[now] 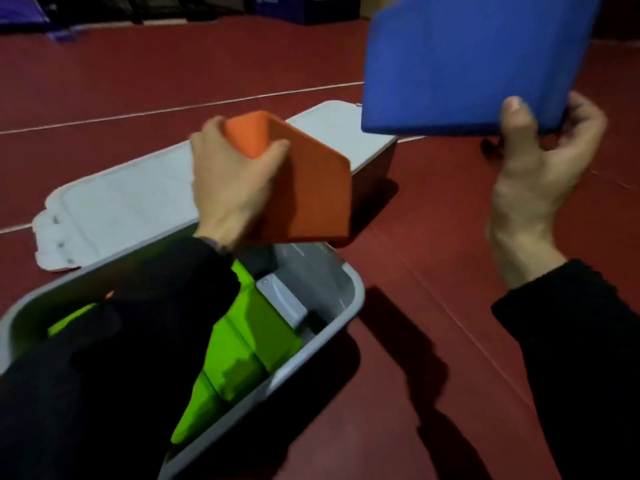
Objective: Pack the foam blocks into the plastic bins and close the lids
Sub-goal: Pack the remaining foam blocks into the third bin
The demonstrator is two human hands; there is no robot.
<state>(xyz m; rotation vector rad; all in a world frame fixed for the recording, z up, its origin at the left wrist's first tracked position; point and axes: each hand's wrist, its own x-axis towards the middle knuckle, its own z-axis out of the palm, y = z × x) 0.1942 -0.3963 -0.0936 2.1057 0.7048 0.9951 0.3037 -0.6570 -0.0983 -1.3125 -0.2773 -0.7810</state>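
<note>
Hands grip an orange block [308, 192] and blue block [467, 64] above a grey bin [349, 289].

The left hand [228, 183] is raised in front of the body, back of the hand toward the camera, its fingers and thumb curled round the top end of an orange block [304, 188] — the thumb lies across the near face, the fingers wrap over the far edge. Its forearm, in a black sleeve [114, 362], runs down to the lower left corner. The right hand [540, 181] is held higher and well out to the right, palm turned inward, wrist bent back. Its thumb presses the front of a blue block [467, 60] at the lower corner, the fingers curled behind — a pinch grip. Its forearm, also in black, comes up from the lower right.
</note>
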